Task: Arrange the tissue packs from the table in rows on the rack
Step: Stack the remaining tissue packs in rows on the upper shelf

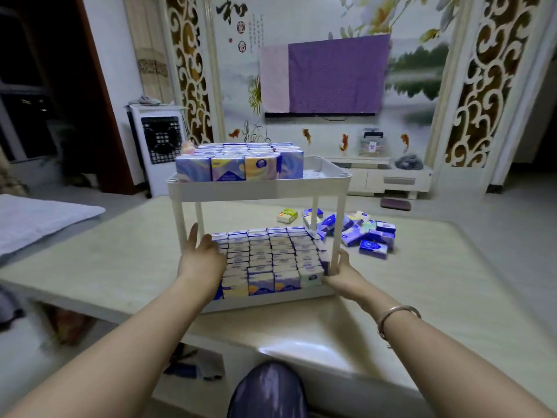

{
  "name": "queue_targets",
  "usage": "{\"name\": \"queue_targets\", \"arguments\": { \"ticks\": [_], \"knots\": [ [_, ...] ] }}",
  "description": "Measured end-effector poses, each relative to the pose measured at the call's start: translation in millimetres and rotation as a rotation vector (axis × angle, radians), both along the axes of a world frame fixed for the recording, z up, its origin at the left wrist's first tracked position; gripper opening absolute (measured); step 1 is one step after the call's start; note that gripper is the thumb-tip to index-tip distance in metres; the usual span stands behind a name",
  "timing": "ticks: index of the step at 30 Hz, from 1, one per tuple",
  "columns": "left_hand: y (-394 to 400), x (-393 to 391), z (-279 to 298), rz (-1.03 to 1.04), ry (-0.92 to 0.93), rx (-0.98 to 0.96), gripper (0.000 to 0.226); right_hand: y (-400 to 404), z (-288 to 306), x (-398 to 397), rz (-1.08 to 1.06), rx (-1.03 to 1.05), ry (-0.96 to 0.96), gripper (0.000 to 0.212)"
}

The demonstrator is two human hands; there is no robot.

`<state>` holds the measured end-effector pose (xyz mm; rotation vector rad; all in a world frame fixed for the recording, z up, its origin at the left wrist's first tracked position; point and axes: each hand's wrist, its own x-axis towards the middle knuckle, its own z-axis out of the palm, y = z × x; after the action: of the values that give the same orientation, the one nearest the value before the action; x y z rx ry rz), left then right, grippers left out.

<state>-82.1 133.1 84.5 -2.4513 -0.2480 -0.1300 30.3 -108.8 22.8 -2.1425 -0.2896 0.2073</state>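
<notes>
Left hand: the left hand (201, 257) is lying with straight fingers against the 9 o'clock flank of the packed rows on the lower shelf, pressing or touching them and clasping nothing.
Right hand: the right hand (340, 274) is sitting at the rack's front right leg (335, 236), at about 4 o'clock of the lower shelf; its fingers are hidden behind the leg and the corner pack, so I cannot tell whether it is gripping the leg or only bracing it.
Lower shelf: the lower shelf (271, 301) is carrying tight rows of tissue packs (268, 260), apparently full to its edges.
Upper shelf: the upper shelf (259, 190) is holding rows on its 9 o'clock side, while the 3 o'clock part is showing bare floor.
Loose packs: a pile of loose packs (358, 233) is waiting on the table (120, 267) at 2 o'clock of the rack, well apart from both hands.
Risk, rows: a sideways squeeze from the left hand is likely to buckle a row upward, since the packs are soft and standing on edge.
Risk, rack: the rack (343, 176) is looking top-heavy on one side; a tug on the leg could be tipping it or sliding it across the table.
Risk, upper rows: the unsupported 3 o'clock face of the upper rows could be toppling into the bare space if the rack is jolted.
</notes>
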Motion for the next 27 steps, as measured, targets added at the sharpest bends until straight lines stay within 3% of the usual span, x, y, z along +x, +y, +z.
{"name": "queue_targets", "arguments": {
  "ticks": [4, 11, 15, 19, 23, 27],
  "knots": [
    [-80.2, 27.8, -4.0, -0.187, -0.052, -0.220, 0.032, -51.0, 8.8, 15.2, 0.010, -0.059, 0.006, 0.063],
    [-220.7, 135.9, -36.7, -0.448, -0.127, -0.829, 0.022, -158.4, -3.5, 95.6, -0.099, -0.192, -0.264, 0.051],
    [-244.2, 219.6, -67.6, -0.318, -0.194, -1.149, 0.032, -178.0, -19.1, 161.4, -0.143, -0.133, -0.333, 0.054],
    [-252.8, 271.7, -103.8, -0.013, -0.321, -1.485, 0.053, -161.5, -43.6, 202.4, -0.173, 0.056, -0.320, 0.071],
    [-272.0, 296.9, -124.2, 0.261, -0.368, -1.360, 0.077, -146.2, -71.9, 218.8, -0.186, 0.240, -0.254, 0.078],
    [-284.2, 305.2, -129.1, 0.319, -0.419, -1.222, 0.076, -144.7, -82.7, 234.6, -0.233, 0.274, -0.333, 0.055]
  ]
}}
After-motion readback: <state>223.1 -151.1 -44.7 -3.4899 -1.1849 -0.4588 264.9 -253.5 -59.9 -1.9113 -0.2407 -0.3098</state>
